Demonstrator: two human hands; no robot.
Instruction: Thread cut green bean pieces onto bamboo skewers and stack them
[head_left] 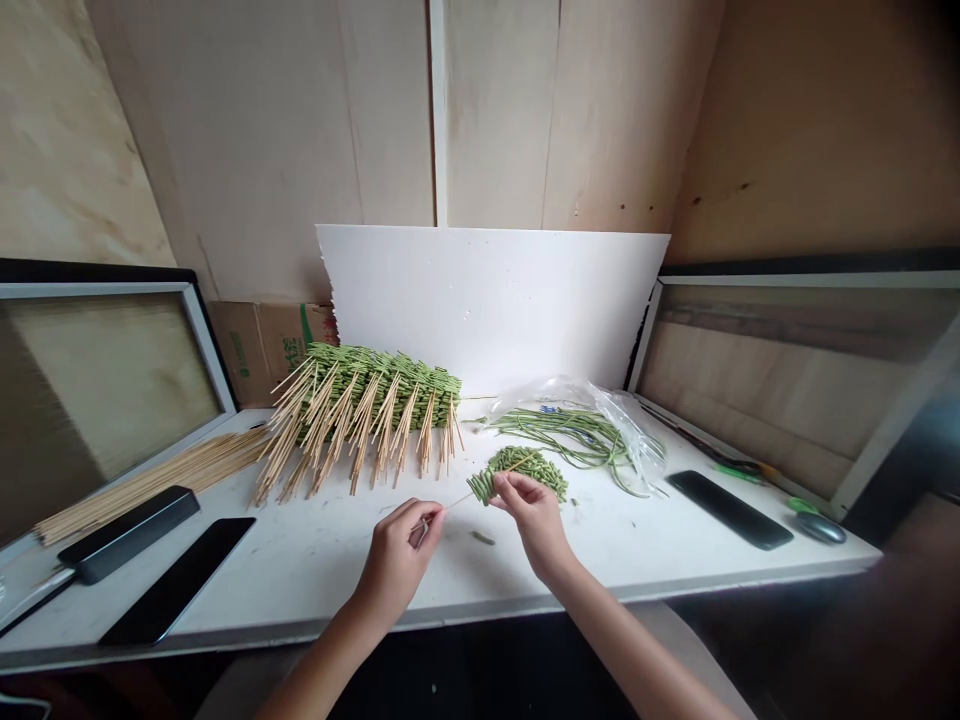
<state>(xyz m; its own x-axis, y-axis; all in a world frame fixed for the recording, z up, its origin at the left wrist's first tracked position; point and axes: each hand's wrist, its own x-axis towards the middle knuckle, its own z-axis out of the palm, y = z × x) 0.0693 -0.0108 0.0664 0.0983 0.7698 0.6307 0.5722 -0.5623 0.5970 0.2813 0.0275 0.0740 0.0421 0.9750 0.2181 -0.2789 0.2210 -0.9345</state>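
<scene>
My left hand (405, 538) is closed on the lower end of a thin wooden skewer (458, 502). Several short green bean pieces (481, 487) sit side by side on its other end. At that end my right hand (529, 510) pinches with thumb and fingers, touching the bean pieces; whether it holds one more piece is hidden. Just behind it lies a pile of cut bean pieces (551, 475). One loose piece (482, 538) rests on the white table between my hands. A large stack of bean-loaded skewers (382, 395) stands at the back left.
Bare skewers (161, 478) lie at the left, near a black box (129, 533) and a dark phone (178, 580). Long green beans (566, 432) lie by a clear plastic bag (637, 445) behind the pile. At the right are a black phone (729, 509), a mouse (820, 527) and scissors (739, 464).
</scene>
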